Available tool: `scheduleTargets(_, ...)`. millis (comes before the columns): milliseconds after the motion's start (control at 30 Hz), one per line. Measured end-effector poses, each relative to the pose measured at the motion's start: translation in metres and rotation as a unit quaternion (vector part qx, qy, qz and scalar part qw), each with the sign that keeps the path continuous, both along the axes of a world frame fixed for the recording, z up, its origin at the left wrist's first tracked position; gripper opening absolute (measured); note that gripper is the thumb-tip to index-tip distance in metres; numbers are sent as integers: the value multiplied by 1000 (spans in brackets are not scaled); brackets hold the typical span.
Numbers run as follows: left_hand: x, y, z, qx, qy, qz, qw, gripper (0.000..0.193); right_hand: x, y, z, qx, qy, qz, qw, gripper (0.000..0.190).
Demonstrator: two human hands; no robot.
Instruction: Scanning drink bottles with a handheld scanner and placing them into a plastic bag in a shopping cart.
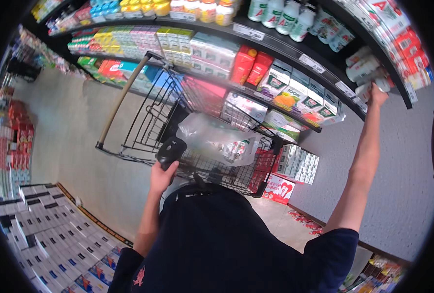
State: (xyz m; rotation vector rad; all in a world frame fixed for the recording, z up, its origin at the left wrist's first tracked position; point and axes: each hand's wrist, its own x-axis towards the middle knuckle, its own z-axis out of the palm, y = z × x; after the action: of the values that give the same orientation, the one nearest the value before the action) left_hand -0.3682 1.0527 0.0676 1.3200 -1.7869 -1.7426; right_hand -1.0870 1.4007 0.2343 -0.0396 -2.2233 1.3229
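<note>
My left hand point(164, 174) grips a black handheld barcode scanner point(171, 151) over the near side of a wire shopping cart point(143, 124). In the cart lies a translucent plastic bag point(217, 137) with small packaged goods showing through its right end. My right arm stretches up to the far right end of a shelf, where my right hand point(378, 94) has its fingers on a pale cylindrical container point(364, 92). Similar containers point(363, 69) lie on their sides just beyond it. The palm side of the right hand is hidden.
Dark shelves point(283, 45) with price tags hold bottles and cartons along the far side. Stacked cartons point(297, 163) stand past the cart's right end, beside a grey wall point(403, 164). White boxes point(63, 234) are piled at lower left; red goods point(19, 135) stand across the aisle floor point(81, 146).
</note>
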Motion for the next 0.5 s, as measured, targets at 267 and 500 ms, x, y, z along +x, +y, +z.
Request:
scheduleTargets(267,2,-1,-1,59,52,57,995,16,48,-10,15,-354,146,35,923,37)
scheduleTargets(500,-12,-8,6,49,57,-1,997,16,154,-11,40,-458,88,81,881,34)
